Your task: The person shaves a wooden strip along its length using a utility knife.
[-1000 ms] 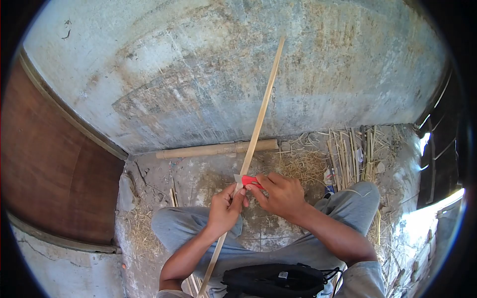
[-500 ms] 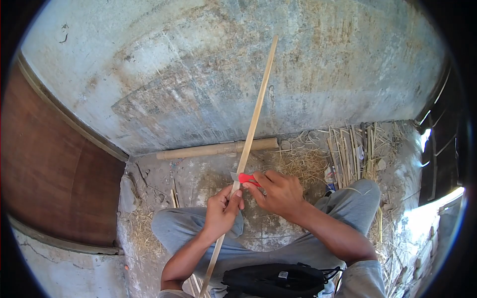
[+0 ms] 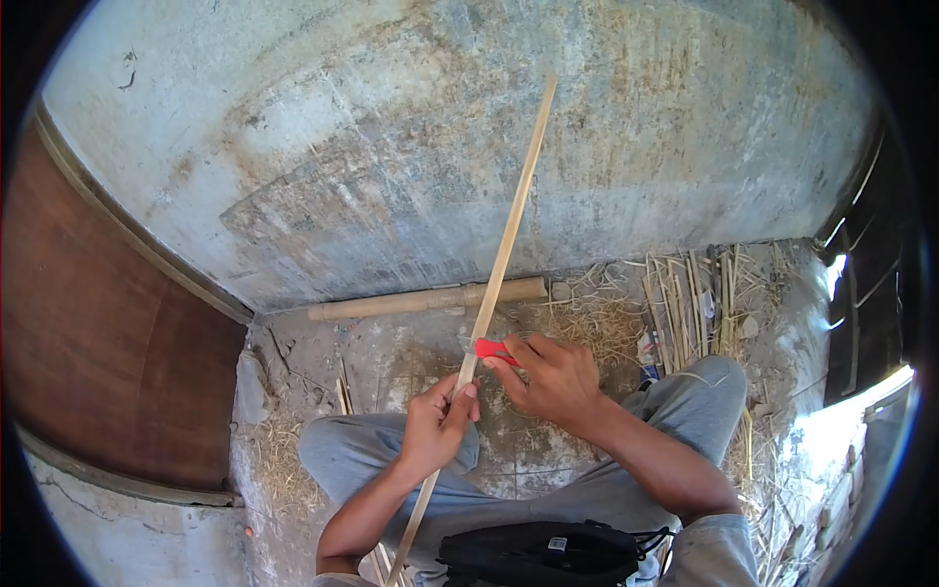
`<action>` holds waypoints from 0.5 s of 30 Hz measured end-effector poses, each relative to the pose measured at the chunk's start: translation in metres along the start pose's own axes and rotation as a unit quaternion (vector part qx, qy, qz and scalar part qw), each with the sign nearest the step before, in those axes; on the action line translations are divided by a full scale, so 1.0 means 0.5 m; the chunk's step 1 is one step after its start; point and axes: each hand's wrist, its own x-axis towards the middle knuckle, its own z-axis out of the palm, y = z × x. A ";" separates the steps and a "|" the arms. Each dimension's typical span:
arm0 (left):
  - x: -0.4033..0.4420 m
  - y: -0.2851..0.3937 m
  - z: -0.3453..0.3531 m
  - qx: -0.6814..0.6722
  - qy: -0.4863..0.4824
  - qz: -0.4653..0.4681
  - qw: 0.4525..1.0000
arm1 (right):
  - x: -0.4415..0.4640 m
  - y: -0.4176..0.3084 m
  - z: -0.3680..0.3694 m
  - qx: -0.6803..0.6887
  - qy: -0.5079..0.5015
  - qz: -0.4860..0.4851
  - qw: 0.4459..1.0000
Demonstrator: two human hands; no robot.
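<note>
Pale strip [image 3: 517, 196] is held up off the floor [image 3: 501, 452], slanting away, far end in front of the wall [image 3: 342, 176]. Left hand [image 3: 435, 426]: thumb and fingers pinching the strip. Right hand [image 3: 558, 382]: fingers curled round the red knife handle [image 3: 489, 349]; blade looks to be at the strip just past the left fingertips, too small to confirm contact. Risks: steep blade angle digs in; loose left pinch lets strip twist; slip toward body nicks left thumb. Pose: elbows bent, forearms converging over lap. Beyond: thick pole [image 3: 391, 305] along floor's far edge, thin sticks [image 3: 678, 313] near far right corner.
</note>
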 end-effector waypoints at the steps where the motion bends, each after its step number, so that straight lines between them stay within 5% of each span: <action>1: -0.001 0.001 0.001 -0.002 0.001 0.002 1.000 | 0.000 0.002 0.003 0.006 0.012 -0.006 1.000; 15: -0.025 0.000 -0.007 0.021 -0.003 -0.004 1.000 | 0.020 0.016 -0.009 -0.003 0.032 0.019 0.999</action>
